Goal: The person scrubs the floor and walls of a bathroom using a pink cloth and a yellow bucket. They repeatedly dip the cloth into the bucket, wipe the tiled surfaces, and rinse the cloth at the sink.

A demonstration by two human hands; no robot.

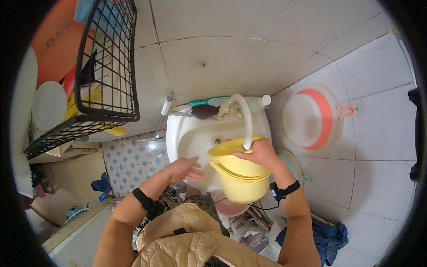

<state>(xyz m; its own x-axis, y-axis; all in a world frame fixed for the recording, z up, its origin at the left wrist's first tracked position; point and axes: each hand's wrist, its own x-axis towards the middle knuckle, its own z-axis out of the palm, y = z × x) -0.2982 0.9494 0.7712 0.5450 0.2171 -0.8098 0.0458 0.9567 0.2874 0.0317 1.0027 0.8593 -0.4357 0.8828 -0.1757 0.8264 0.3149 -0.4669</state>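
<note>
A pale yellow plastic bucket [245, 188] stands tilted over the front right of the white washbasin [196, 133]. My right hand [261, 153] grips its rim, with the thumb on the near side and the other fingers largely hidden. The bucket's curved yellow handle [233, 174] hangs around its outside. Over the rim reaches the end of the cream gooseneck tap [247, 126]; whether water runs is hard to tell. My left hand [187, 169] is above the basin's front left, fingers apart and holding nothing. The drain [218, 141] shows beyond the bucket.
Along the basin's back lie a green-handled brush [203, 102], a dark cloth [204, 112] and a white-capped bottle [264, 100]. A collapsible basin [312, 116] hangs at right. A black wire basket [108, 66] juts out at upper left. Below sits a pink basin [230, 206].
</note>
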